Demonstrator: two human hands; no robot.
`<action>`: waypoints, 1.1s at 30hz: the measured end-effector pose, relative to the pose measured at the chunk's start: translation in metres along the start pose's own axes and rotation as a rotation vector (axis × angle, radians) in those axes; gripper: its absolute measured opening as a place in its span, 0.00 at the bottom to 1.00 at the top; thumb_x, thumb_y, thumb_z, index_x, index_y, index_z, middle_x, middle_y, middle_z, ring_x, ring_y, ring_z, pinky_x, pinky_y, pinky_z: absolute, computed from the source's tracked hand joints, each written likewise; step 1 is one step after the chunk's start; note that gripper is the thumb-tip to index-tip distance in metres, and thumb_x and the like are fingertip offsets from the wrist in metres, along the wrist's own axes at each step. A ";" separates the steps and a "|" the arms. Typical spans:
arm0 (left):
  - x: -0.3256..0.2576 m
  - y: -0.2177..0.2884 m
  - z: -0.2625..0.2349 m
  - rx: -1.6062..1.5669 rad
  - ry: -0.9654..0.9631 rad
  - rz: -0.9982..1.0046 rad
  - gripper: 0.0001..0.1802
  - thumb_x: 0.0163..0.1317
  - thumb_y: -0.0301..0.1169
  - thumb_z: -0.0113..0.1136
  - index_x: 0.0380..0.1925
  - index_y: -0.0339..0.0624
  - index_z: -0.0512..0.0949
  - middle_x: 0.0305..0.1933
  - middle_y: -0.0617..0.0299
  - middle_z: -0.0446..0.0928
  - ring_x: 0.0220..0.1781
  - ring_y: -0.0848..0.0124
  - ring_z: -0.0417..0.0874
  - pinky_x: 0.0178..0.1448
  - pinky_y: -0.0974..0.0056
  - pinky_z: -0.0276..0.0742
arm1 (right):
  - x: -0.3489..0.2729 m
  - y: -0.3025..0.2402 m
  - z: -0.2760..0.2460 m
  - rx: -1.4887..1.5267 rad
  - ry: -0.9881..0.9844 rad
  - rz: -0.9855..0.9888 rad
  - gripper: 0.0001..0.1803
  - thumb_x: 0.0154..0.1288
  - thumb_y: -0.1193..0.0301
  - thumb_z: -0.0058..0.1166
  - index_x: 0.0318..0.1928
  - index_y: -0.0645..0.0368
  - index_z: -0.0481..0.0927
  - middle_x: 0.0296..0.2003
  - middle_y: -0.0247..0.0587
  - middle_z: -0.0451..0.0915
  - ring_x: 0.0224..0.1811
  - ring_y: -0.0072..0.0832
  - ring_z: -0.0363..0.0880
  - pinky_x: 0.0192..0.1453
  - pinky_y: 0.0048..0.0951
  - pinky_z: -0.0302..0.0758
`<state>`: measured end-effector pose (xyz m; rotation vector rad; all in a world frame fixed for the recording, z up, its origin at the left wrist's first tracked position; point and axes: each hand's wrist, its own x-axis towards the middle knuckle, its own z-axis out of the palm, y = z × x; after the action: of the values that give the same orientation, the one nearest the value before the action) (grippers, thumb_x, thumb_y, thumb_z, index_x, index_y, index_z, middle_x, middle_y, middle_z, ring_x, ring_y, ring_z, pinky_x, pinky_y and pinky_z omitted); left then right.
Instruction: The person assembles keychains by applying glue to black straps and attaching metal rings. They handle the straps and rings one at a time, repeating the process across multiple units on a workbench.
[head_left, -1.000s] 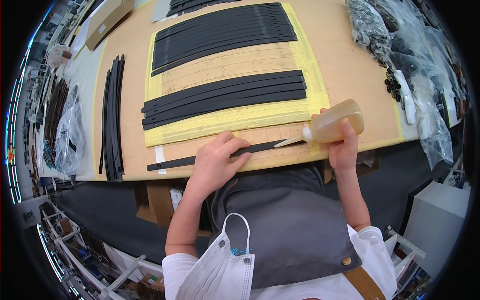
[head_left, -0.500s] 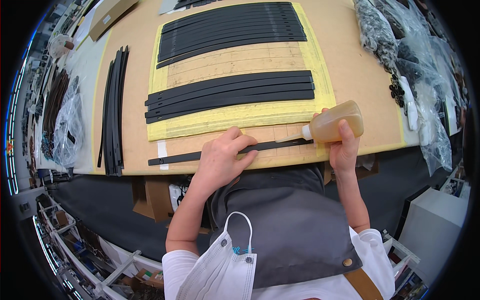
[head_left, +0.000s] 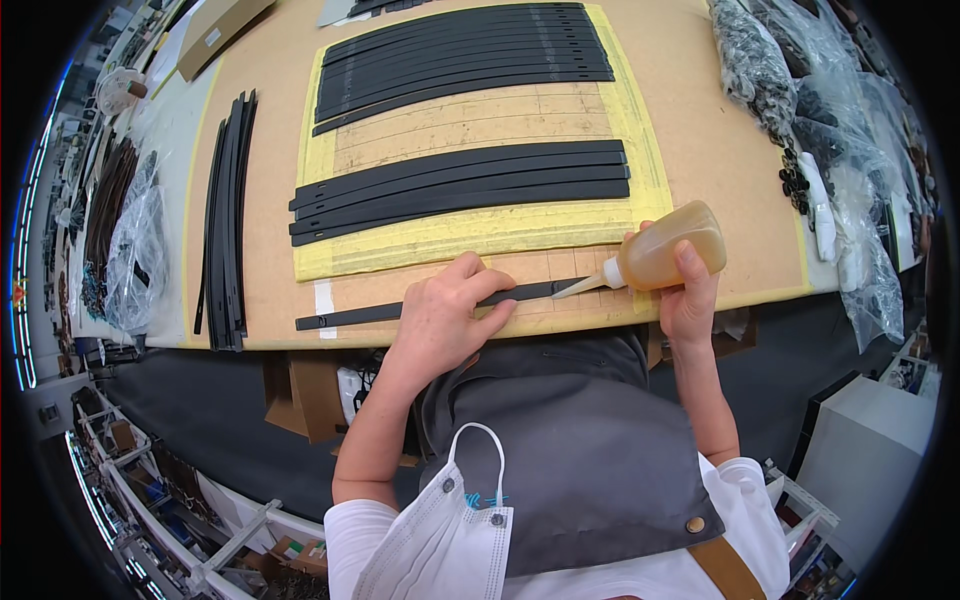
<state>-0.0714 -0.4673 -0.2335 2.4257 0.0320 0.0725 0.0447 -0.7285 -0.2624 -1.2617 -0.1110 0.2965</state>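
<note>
The left hand (head_left: 445, 320) lies flat, fingers spread and released, pressing down on a long thin black strip (head_left: 350, 316) that stretches along the near edge of the brown table (head_left: 700, 150). The right hand (head_left: 690, 300) is clenched around a translucent amber squeeze bottle (head_left: 670, 245) with a pale tapered nozzle; the bottle is tipped sideways so the nozzle points left, its tip touching or just above the strip's right end, just beside the left hand's fingertips. The strip rests partly on a yellow-edged sheet of gridded tan cardboard (head_left: 480, 235) spread over the middle of the table. Farther back on that sheet lie two groups of similar black strips: a nearer group (head_left: 460, 190) in a tight row and a larger fan-like group (head_left: 465, 50) towards the far edge. A separate bundle of black strips (head_left: 228, 210) runs lengthwise along the table's left side, near clear plastic bags (head_left: 135, 240). On the right edge of the table sit clear plastic bags of small dark parts (head_left: 790, 90). A grey apron (head_left: 570, 440) and a white face mask (head_left: 440, 540) hang below the person's chest.
</note>
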 end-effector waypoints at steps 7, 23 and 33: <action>0.000 0.001 -0.001 0.002 0.000 -0.005 0.10 0.52 0.31 0.70 0.35 0.46 0.84 0.29 0.61 0.74 0.29 0.63 0.79 0.32 0.61 0.74 | -0.001 -0.008 0.003 0.051 0.033 0.008 0.29 0.67 0.58 0.56 0.60 0.64 0.67 0.50 0.53 0.78 0.53 0.44 0.81 0.59 0.43 0.77; 0.006 0.010 0.007 -0.023 0.001 0.018 0.08 0.53 0.31 0.69 0.34 0.45 0.83 0.29 0.60 0.74 0.30 0.62 0.80 0.33 0.61 0.74 | -0.005 -0.015 -0.003 0.461 0.042 0.142 0.28 0.68 0.54 0.56 0.58 0.62 0.70 0.50 0.54 0.78 0.51 0.44 0.80 0.59 0.42 0.79; 0.008 -0.001 0.015 -0.261 0.115 0.126 0.11 0.49 0.25 0.71 0.35 0.39 0.84 0.30 0.63 0.77 0.28 0.73 0.76 0.27 0.69 0.68 | -0.007 -0.041 -0.040 0.345 0.234 0.029 0.32 0.67 0.46 0.53 0.57 0.61 0.72 0.50 0.49 0.79 0.53 0.44 0.82 0.38 0.34 0.89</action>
<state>-0.0626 -0.4760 -0.2451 2.1584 -0.0736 0.2572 0.0547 -0.7781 -0.2352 -0.9471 0.1546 0.1814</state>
